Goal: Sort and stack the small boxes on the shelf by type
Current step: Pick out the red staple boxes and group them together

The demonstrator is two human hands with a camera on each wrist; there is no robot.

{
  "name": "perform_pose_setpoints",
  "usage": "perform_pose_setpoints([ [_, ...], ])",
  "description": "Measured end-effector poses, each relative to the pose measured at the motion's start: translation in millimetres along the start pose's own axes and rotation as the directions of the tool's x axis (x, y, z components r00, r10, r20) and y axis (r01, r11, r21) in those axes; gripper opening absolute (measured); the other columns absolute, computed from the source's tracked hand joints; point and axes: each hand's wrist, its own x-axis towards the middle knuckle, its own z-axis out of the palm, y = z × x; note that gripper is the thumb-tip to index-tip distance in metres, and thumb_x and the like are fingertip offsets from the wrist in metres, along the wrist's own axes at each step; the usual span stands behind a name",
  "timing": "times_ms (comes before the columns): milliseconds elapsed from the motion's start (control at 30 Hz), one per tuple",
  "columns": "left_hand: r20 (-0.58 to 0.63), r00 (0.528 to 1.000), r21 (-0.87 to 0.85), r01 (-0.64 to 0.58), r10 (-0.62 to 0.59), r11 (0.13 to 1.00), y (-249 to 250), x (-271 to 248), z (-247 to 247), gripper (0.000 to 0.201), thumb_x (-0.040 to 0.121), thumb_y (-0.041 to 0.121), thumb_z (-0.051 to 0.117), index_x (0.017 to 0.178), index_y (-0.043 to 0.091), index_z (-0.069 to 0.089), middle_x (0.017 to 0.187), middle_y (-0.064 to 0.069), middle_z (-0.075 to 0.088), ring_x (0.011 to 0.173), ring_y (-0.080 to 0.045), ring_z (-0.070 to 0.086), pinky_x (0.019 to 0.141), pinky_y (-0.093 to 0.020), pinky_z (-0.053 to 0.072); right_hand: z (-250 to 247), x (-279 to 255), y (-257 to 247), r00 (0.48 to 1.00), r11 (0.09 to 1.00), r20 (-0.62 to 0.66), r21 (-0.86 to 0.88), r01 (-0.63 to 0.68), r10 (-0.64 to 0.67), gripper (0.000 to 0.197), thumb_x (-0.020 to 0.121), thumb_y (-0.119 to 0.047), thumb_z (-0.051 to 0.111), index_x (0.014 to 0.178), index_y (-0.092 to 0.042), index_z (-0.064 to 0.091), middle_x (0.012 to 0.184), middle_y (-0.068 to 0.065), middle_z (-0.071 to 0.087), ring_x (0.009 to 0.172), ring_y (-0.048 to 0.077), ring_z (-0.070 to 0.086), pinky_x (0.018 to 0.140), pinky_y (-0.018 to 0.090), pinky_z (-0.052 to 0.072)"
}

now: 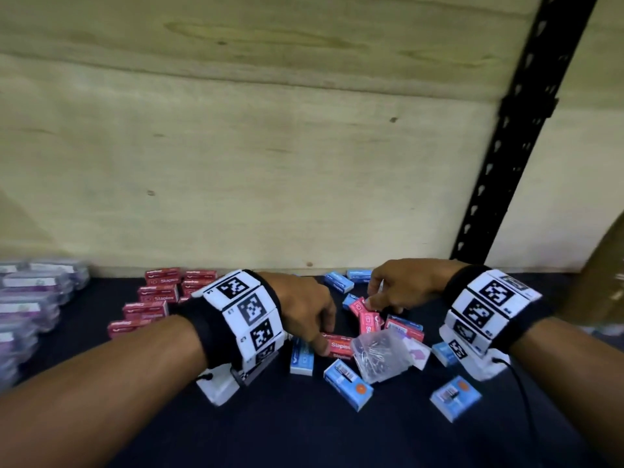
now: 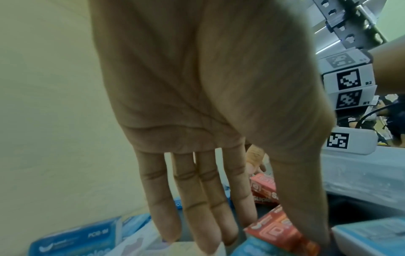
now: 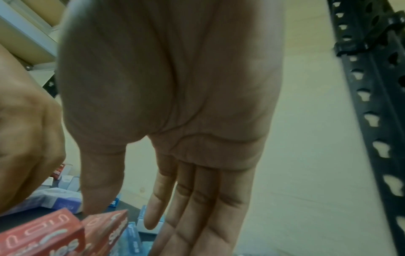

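Observation:
Red and blue small boxes lie jumbled on the dark shelf [image 1: 304,434]. My left hand [image 1: 326,334] [image 2: 285,233] pinches a flat red staples box [image 1: 339,345] [image 2: 276,225] between thumb and straight index finger. My right hand [image 1: 369,298] [image 3: 121,216] reaches down with straight fingers, its thumb tip touching a tilted red box [image 1: 359,307] [image 3: 105,228]. Another red box [image 1: 369,322] leans beside it. Blue boxes [image 1: 301,358] [image 1: 347,383] [image 1: 454,396] are scattered nearby. Sorted red boxes [image 1: 158,295] stand stacked at the back left.
A clear plastic case of metal pins [image 1: 378,354] sits among the boxes. Clear cases with purple labels [image 1: 30,298] are piled at the far left. The plywood back wall [image 1: 236,146] and a black perforated post [image 1: 506,146] bound the shelf. Cardboard [image 1: 601,292] stands at the right.

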Motion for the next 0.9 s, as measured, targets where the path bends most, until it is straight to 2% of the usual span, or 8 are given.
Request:
perform_pose_setpoints([
  [133,0.005,1.0,-0.018,-0.012,0.012,1.0,-5,4,1,0.04,0.084,0.042,0.072,0.118,0.021,0.067,0.108,0.006,0.067,0.092,-0.011,0.059,0.088,-0.031,0.05,1,12,-4,0.998,1.0,0.055,-0.013,-0.002,0.002,0.03,0.091,-0.048,0.062,0.103,-0.02,0.068,0.084,0.005,0.073,0.069,0.015,0.059,0.069,0.032,0.053],
  [200,-0.012,1.0,-0.038,-0.003,0.002,0.999,-7,6,1,0.038,0.084,0.041,0.072,0.116,0.02,0.067,0.105,0.006,0.068,0.089,-0.011,0.059,0.086,-0.031,0.05,2,16,-5,0.998,1.0,0.063,-0.021,0.019,-0.018,0.029,0.092,-0.045,0.063,0.103,-0.018,0.069,0.09,0.007,0.075,0.07,0.016,0.059,0.073,0.036,0.056],
  [367,-0.075,0.997,-0.063,0.008,-0.013,0.998,-12,11,-2,0.035,0.084,0.04,0.073,0.112,0.02,0.064,0.1,0.007,0.069,0.091,-0.012,0.063,0.08,-0.029,0.05,-1,14,-11,0.996,0.997,0.057,-0.027,0.071,-0.07,0.03,0.094,-0.037,0.063,0.107,-0.01,0.069,0.08,-0.001,0.069,0.065,0.01,0.056,0.064,0.023,0.046],
  [533,-0.198,0.98,-0.174,-0.034,-0.001,0.984,-23,14,-2,0.035,0.079,0.029,0.08,0.108,0.019,0.064,0.097,0.005,0.07,0.084,-0.011,0.064,0.061,-0.018,0.043,-5,12,-12,0.996,0.994,0.036,0.08,0.08,-0.083,0.03,0.095,-0.026,0.061,0.112,-0.003,0.064,0.095,0.012,0.075,0.076,0.018,0.066,0.068,0.024,0.052],
  [600,-0.232,0.973,-0.231,-0.051,-0.005,0.972,-27,12,-4,0.031,0.077,0.025,0.082,0.103,0.02,0.065,0.097,0.004,0.07,0.083,-0.009,0.064,0.06,-0.017,0.042,-6,11,-13,0.996,0.99,0.02,0.107,0.087,-0.09,0.025,0.097,-0.026,0.058,0.113,-0.006,0.06,0.096,0.014,0.075,0.078,0.018,0.067,0.072,0.027,0.055],
  [667,-0.245,0.969,-0.253,-0.046,-0.018,0.966,-32,6,-6,0.029,0.077,0.024,0.082,0.101,0.023,0.065,0.095,0.007,0.069,0.079,-0.006,0.062,0.061,-0.018,0.041,-5,11,-15,0.997,0.988,0.008,0.137,0.076,-0.078,0.016,0.1,-0.028,0.055,0.11,-0.016,0.052,0.089,0.01,0.073,0.072,0.016,0.067,0.067,0.025,0.056],
  [800,-0.256,0.964,-0.246,0.002,-0.067,0.969,-46,-16,-11,0.032,0.082,0.028,0.077,0.112,0.028,0.067,0.095,0.012,0.068,0.075,0.001,0.058,0.062,-0.015,0.039,-9,11,-25,0.996,0.977,-0.034,0.19,0.093,-0.088,0.012,0.101,-0.027,0.051,0.11,-0.022,0.045,0.095,0.012,0.074,0.073,0.022,0.073,0.074,0.032,0.06],
  [900,-0.286,0.95,-0.212,0.064,-0.125,0.975,-62,-45,-15,0.03,0.082,0.029,0.076,0.111,0.027,0.07,0.101,0.01,0.069,0.081,-0.002,0.058,0.063,-0.013,0.039,-18,5,-48,0.981,0.975,-0.086,0.132,0.181,-0.171,0.011,0.101,-0.025,0.051,0.111,-0.022,0.046,0.096,0.004,0.071,0.064,0.012,0.07,0.07,0.025,0.055],
])
